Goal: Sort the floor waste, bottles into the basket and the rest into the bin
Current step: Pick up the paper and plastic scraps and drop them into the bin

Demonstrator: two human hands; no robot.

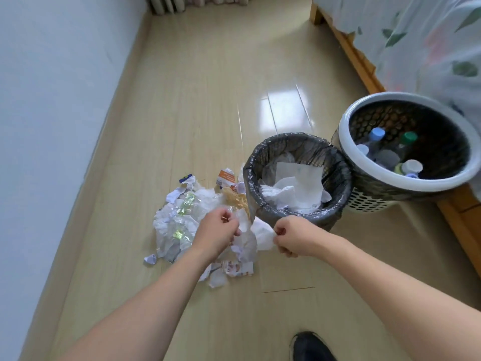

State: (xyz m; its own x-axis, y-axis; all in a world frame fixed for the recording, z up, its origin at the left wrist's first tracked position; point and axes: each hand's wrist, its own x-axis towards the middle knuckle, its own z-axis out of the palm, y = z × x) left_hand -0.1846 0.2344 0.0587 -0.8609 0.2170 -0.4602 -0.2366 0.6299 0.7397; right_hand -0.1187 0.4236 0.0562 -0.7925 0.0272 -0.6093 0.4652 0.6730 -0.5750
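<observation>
While fingers [235, 231] pinch paper [257, 234], bin [250, 175] holds tissue [296, 183], basket [348, 152] bottles [377, 142].

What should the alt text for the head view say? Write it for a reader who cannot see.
Both hands, left hand and right hand, pinch white paper above a floor litter pile. Beside it stand a black-lined bin holding paper and a white-rimmed basket holding bottles.

A home bedroom: wood-look floor [197, 105], a wooden bed frame [356, 56] draped with leaf-print bedding [416, 35].

No print on the torn wrappers [226, 178] is legible.
</observation>
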